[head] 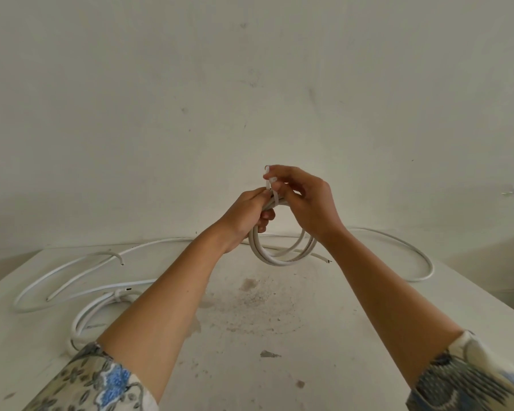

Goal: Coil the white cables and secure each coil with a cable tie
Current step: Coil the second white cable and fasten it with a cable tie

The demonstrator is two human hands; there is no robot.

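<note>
Both hands are raised above the table (353, 307), holding a coil (279, 250) of white cable that hangs down from them, clear of the tabletop. The left hand (245, 216) is closed around the top of the coil, fingers curled over the bundled loops. The right hand (304, 203) is partly closed just beside it, its fingertips pinching a white tie (272, 189) that wraps the coil's top and sticks up above the hands. On the table, left of the coil, a tied coil (101, 310) lies partly hidden by the left forearm. Loose cable (72, 280) trails across the table's far edge, behind the hanging coil, looping off right.
</note>
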